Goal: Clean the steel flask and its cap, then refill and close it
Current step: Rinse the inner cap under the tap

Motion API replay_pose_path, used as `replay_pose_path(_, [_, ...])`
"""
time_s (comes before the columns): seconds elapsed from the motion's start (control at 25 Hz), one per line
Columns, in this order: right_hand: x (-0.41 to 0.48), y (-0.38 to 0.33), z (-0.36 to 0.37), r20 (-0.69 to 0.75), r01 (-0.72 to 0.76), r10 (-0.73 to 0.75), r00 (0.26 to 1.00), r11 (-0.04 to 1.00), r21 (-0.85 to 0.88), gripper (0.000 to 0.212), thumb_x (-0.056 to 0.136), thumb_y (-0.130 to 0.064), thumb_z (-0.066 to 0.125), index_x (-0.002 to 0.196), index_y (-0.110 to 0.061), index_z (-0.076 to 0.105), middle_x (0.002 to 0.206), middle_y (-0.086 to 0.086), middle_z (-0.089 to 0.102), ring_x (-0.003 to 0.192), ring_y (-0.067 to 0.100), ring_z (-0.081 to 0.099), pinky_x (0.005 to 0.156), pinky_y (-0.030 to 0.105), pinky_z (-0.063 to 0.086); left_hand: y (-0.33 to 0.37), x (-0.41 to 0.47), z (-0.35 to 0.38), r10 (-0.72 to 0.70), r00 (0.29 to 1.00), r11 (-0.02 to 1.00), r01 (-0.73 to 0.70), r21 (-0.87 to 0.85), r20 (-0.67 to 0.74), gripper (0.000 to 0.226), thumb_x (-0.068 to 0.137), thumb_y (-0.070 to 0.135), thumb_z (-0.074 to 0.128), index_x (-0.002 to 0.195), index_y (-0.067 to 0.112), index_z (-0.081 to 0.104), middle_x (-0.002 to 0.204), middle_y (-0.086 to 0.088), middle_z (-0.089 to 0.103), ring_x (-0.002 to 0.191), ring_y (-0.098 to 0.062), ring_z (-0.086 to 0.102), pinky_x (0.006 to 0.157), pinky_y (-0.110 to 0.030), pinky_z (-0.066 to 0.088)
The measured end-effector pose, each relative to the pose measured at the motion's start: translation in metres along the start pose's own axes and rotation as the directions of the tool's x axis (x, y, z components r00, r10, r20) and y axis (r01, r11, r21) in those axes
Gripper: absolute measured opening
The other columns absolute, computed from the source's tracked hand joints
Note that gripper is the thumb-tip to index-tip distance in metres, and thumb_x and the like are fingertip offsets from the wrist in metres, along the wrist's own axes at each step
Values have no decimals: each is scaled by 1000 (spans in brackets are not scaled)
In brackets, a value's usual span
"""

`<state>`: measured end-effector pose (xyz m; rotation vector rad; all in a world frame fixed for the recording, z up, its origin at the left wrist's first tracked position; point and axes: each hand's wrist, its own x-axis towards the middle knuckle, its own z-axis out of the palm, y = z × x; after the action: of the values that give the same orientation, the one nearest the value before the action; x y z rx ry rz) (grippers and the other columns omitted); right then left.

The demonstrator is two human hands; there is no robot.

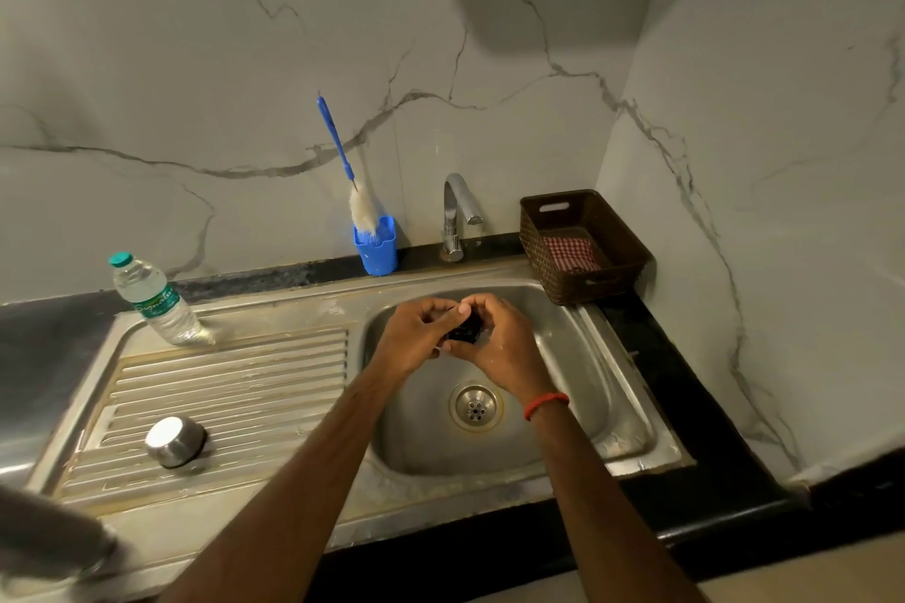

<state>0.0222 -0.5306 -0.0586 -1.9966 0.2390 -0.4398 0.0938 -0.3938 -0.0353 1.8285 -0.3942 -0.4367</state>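
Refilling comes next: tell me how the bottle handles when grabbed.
The bottle looks like thin plastic, so it probably dents when squeezed. It seems nearly full, so likely hefty. Tall and narrow, it may tip if pushed.

The only lettering I can find on my feed is on the water bottle [155,304] standing on the draining board [235,387]. A slanted green script word runs across its label band, but it is too blurred for me to read.
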Motion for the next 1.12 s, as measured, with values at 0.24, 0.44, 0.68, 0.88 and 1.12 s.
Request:
replay_pose_path(0.24, [4, 11, 10, 36, -119, 129, 991, 971, -210, 56, 64, -28, 92, 114, -24, 66, 110, -6, 65, 101, 10, 64, 88, 26, 55, 2, 12, -1, 52, 998, 994, -49, 94, -37, 29, 94, 42, 67, 114, 21, 69, 103, 6, 73, 97, -6, 68, 81, -20, 53])
replay_pose_path(0.44, [1, 3, 10, -9, -31, 30, 1000, 996, -87, 59, 68, -22, 89, 121, -24, 63, 112, -12, 59, 103, 3, 60, 86, 16, 52, -1, 10, 0, -55, 998, 997, 54, 48, 12, 18, 100, 43, 58, 106, 29, 68, 98, 11, 71, 91, 0, 64, 79, -26, 54])
replay_pose_path(0.68, [4, -6, 5, -18, -67, 70, 997, 993, 99, 56, 73, -17, 88, 122, -25, 62, 113, -14, 65, 105, -2, 62, 81, 10, 51, 0, 10, -3, -109, 983, 972, 138, -192, 150, 36, 103, 45, 49, 115, 18, 71, 102, -4, 77, 101, -21, 71, 85, -35, 60])
replay_pose_path(0.88, [11, -4, 7, -13, -99, 100, 995, 991, 95, 65, 73, -19, 88, 131, -23, 59, 124, -6, 63, 115, 6, 59, 89, 15, 52, -3, 13, -2, -114, 983, 915, 161, -370, 146, 34, 103, 34, 53, 120, 9, 69, 108, -9, 77, 106, -24, 72, 83, -33, 59])
replay_pose_path(1.12, [13, -8, 9, -55, -101, 106, 993, 992, 82, 60, 70, -20, 89, 124, -22, 63, 118, -6, 65, 110, 6, 61, 83, 12, 51, -7, 15, 4, -81, 986, 871, 140, -470, 144, 43, 93, 42, 58, 120, 9, 67, 111, -12, 75, 110, -27, 70, 97, -44, 56])
